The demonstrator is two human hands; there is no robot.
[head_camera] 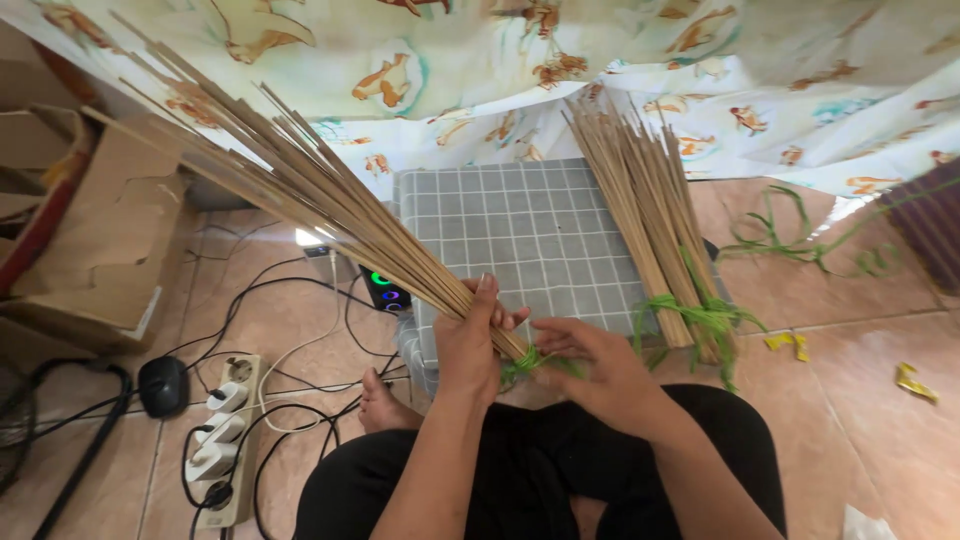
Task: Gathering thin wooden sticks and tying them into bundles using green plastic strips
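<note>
While my left hand (468, 345) grips one long fanned bundle of thin tan sticks (290, 185) near its base, my right hand (600, 365) fingers pinch the green plastic tie (522, 366) there. One second tied bundle (650, 225) leans right, over the grey checked cushion (515, 230); cables crowd the left floor.

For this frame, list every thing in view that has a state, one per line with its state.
Left hand: closed in a grip around the stick bundle's lower end.
Right hand: fingers pinching the green strip.
Held stick bundle: gathered, fanning up-left.
Green strip: wrapped at the bundle's base.
Second stick bundle: lying on the grey checked cushion, tied with green strips.
Power strip: white plugs inserted.
</note>
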